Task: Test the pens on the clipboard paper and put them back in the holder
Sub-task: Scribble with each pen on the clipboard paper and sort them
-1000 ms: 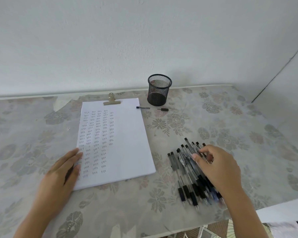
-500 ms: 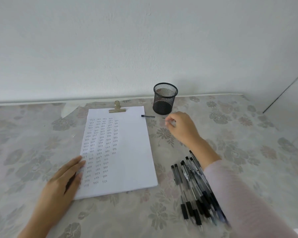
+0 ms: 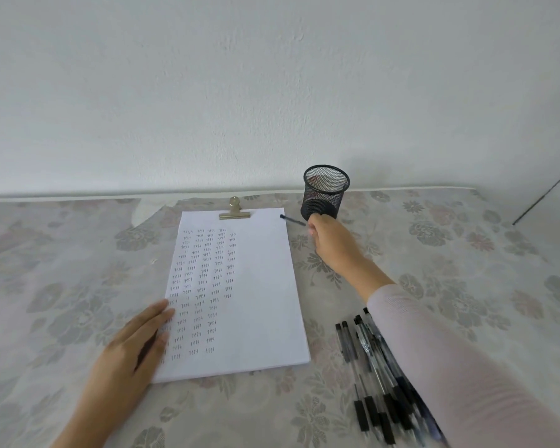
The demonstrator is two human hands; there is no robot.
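The clipboard paper [image 3: 256,302], filled with rows of small handwritten marks, lies under a brass clip [image 3: 235,211]. My left hand [image 3: 133,347] rests flat on its lower left corner. The black mesh holder [image 3: 326,192] stands behind the paper's top right corner. My right hand [image 3: 328,236] is just in front of the holder's base, fingers curled, pinching the right end of a dark pen [image 3: 291,219] that points left and lies slightly tilted. A bunch of several black-capped pens [image 3: 369,376] lies at the lower right, partly hidden by my right sleeve.
A floral tablecloth [image 3: 466,270] covers the table, which butts against a white wall [image 3: 272,92] right behind the holder. The table's right side ends at a second white surface [image 3: 556,205].
My right hand left the bunch of pens and reached forward to the loose pen by the holder. The small dark piece near it is now hidden under the hand. The left hand stayed.
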